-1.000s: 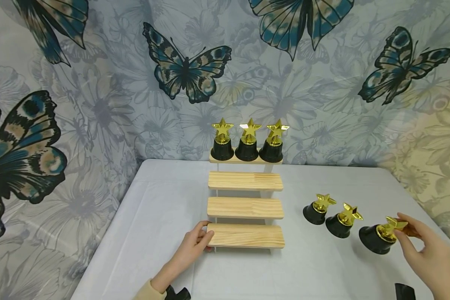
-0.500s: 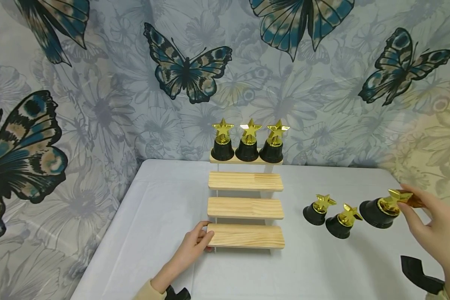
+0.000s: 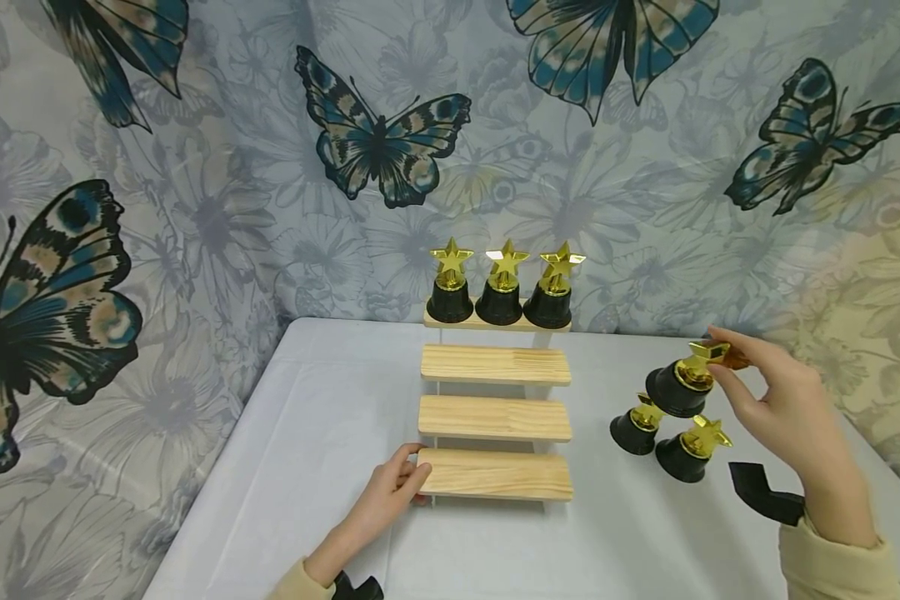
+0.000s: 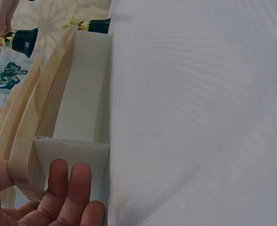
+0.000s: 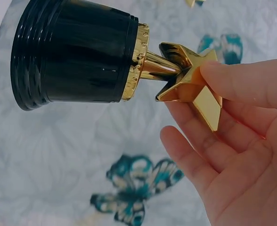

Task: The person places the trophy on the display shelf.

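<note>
My right hand (image 3: 787, 408) holds a small star trophy by its gold star between thumb and fingers. In the right wrist view the black base of this trophy (image 5: 77, 54) points left, tilted well off upright. It is raised over the table, partly overlapping two other trophies, a left one (image 3: 633, 433) and a right one (image 3: 686, 458), in the head view. My left hand (image 3: 382, 500) grips the left end of the lowest board of a tiered wooden display stand (image 3: 495, 473). The left wrist view shows the thumb at the board's end and fingers (image 4: 58, 179) beneath it.
Three star trophies (image 3: 502, 300) stand in a row on the stand's top board. Below them lie bare wooden boards, among them an upper one (image 3: 495, 365). A white cloth (image 3: 330, 400) covers the table, and butterfly-patterned fabric (image 3: 607, 200) hangs behind.
My right hand has lifted the trophy off the table and carried it up and leftward, over the other two. My left hand has kept its grip on the stand.
</note>
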The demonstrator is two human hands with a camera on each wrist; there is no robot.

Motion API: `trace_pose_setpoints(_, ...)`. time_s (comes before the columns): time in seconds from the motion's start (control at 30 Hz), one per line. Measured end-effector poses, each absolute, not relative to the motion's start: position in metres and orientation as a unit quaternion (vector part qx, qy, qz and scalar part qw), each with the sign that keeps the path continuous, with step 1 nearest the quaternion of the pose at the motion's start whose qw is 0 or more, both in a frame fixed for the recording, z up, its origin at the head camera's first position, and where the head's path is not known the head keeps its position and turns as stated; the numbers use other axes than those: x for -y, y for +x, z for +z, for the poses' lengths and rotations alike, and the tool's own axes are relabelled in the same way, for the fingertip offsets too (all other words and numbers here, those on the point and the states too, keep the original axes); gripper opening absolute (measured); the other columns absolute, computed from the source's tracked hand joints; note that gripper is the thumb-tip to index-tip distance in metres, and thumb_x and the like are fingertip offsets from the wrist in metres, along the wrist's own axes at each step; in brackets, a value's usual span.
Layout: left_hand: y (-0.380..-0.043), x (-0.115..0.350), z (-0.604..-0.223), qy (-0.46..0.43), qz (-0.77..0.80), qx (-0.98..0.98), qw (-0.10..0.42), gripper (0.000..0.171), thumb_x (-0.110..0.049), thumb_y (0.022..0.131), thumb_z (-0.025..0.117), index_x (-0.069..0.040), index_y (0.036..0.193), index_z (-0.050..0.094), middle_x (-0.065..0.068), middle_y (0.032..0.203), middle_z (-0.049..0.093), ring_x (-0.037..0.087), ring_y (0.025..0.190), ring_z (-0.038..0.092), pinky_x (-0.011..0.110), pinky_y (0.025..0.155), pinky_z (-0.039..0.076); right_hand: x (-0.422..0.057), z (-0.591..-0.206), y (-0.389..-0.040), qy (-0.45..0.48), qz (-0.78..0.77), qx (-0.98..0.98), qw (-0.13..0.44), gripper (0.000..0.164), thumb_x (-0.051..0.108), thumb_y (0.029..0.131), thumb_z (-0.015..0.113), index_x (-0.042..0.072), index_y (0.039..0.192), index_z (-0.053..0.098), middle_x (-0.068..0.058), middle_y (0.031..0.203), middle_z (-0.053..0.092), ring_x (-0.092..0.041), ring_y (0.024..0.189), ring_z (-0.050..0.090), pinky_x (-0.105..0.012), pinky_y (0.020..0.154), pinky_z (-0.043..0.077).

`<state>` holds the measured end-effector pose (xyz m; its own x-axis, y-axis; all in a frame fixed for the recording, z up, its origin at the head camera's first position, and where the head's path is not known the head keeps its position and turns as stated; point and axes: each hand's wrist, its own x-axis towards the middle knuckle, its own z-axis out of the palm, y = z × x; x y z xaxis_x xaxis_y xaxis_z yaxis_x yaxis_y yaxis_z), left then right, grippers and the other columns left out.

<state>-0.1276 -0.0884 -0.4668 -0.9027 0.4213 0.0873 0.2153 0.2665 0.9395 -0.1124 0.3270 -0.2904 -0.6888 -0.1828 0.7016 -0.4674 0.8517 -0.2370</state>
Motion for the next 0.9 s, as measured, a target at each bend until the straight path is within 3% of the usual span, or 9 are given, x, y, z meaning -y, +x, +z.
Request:
trace_pose_setpoints(0.17, -0.128, 0.088, -0.467, 0.2, 0.57, -0.792, 0.091, 0.047, -0.026, 0.099, 0.047, 0.009, 0.13, 0.039, 0.005, 0.077, 0.062, 0.019, 0.066, 0.065, 0.027, 0.061, 0.053, -0.311, -0.284, -0.125, 0.22, 0.197, 0.891, 0.345, 0.059, -0.018, 0.067, 0.072, 0.0, 0.122, 0.059, -0.008, 0.097, 0.063, 0.007, 0.085, 0.046, -0.012, 0.067, 0.035)
trace_pose_setpoints(0.27, -0.128, 0.088, -0.468, 0.201, 0.57, -0.792, 0.088, 0.047, -0.026, 0.099, 0.047, 0.009, 0.13, 0.039, 0.005, 0.077, 0.062, 0.019, 0.066, 0.065, 0.027, 0.061, 0.053, -0.301, -0.28, -0.131, 0.235, 0.194, 0.889, 0.342, 0.059, -0.016, 0.068, 0.073, 0.002, 0.122, 0.059, -0.007, 0.099, 0.064, 0.005, 0.084, 0.048, -0.013, 0.063, 0.034)
trace_pose_setpoints(0.43, -0.128, 0.088, -0.469, 0.201, 0.569, -0.793, 0.085, 0.047, -0.026, 0.099, 0.047, 0.008, 0.13, 0.039, 0.005, 0.077, 0.062, 0.018, 0.066, 0.065, 0.027, 0.061, 0.053, -0.284, -0.274, -0.139, 0.251, 0.211, 0.889, 0.319, 0.059, -0.017, 0.07, 0.071, 0.003, 0.125, 0.057, -0.007, 0.102, 0.064, 0.002, 0.086, 0.049, -0.01, 0.073, 0.036)
trace_pose_setpoints(0.9, -0.129, 0.088, -0.47, 0.203, 0.579, -0.785, 0.087, 0.045, -0.024, 0.098, 0.048, 0.007, 0.13, 0.039, 0.006, 0.078, 0.062, 0.018, 0.066, 0.065, 0.026, 0.06, 0.054, -0.239, -0.271, -0.158, 0.322, 0.241, 0.865, 0.301, 0.055, -0.016, 0.074, 0.069, 0.002, 0.125, 0.056, -0.007, 0.106, 0.063, -0.012, 0.084, 0.056, -0.015, 0.074, 0.041)
